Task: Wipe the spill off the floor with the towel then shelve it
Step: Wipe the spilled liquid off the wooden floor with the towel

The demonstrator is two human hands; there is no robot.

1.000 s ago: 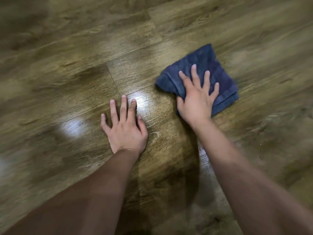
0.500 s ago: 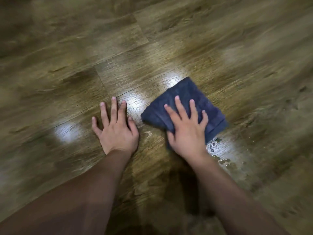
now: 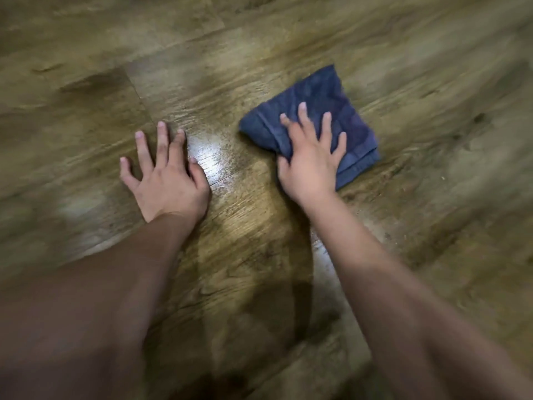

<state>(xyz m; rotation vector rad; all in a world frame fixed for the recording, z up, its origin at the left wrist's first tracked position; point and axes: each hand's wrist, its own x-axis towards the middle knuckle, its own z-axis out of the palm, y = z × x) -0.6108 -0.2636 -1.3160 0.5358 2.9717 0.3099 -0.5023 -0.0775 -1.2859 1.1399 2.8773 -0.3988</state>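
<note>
The folded dark blue towel (image 3: 323,111) lies flat on the wooden floor (image 3: 432,82), in the upper right part of the view. The right hand (image 3: 310,157) rests on top of its near left part. The fingers (image 3: 326,122) are straight and spread over the cloth, pressing it down, and the thumb lies at the left edge of the towel, where the fabric makes a small fold. The grip of this hand is wide and flat; it does not curl around the cloth. The far corner and the right side of the towel are uncovered, and a stitched hem shows along the near right edge.

The left hand (image 3: 167,174) lies on the bare floor to the left, apart from the towel. Its palm is down and its fingers are spread and straight, so its grip is also wide and it holds nothing. Between the two hands the floor has a bright shiny patch (image 3: 210,151), just beside the left thumb. Another pale shine (image 3: 323,252) shows on the planks near the right forearm; I cannot tell if it is wet or only reflecting light. Both forearms reach in from the bottom of the view. The whole picture is a little blurred.
</note>
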